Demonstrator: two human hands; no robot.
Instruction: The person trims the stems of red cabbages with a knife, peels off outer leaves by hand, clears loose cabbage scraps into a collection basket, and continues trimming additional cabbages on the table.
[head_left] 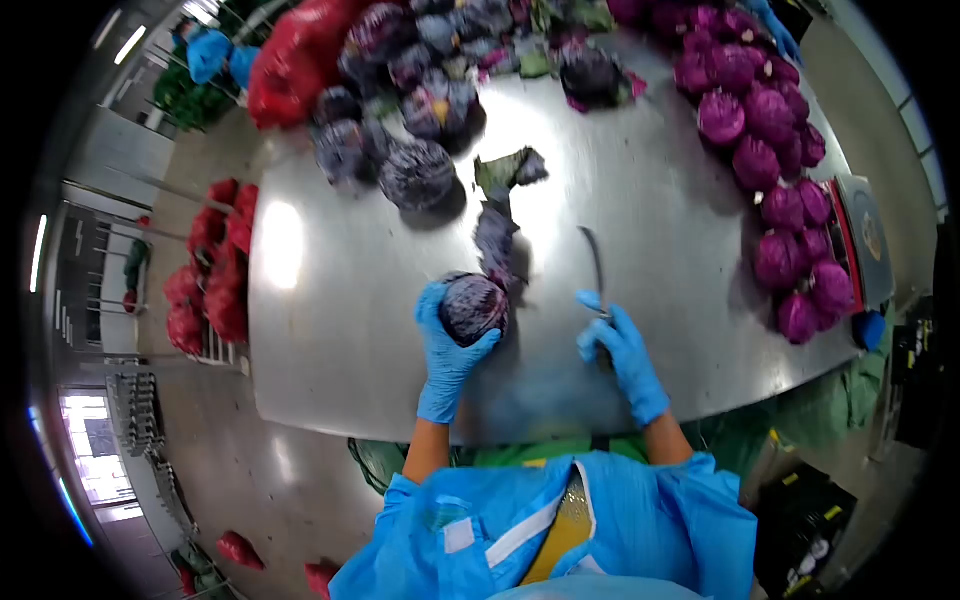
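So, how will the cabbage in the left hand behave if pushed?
Cabbage would probably roll once the left hand lets go: it's near-round. Smooth, shiny table likely won't stop it much. Compact head, so probably firm, not floppy.

Head camera, worn: faces forward and down onto table point(350, 350), close above its near side; wide curved field, dark rim uncertain.
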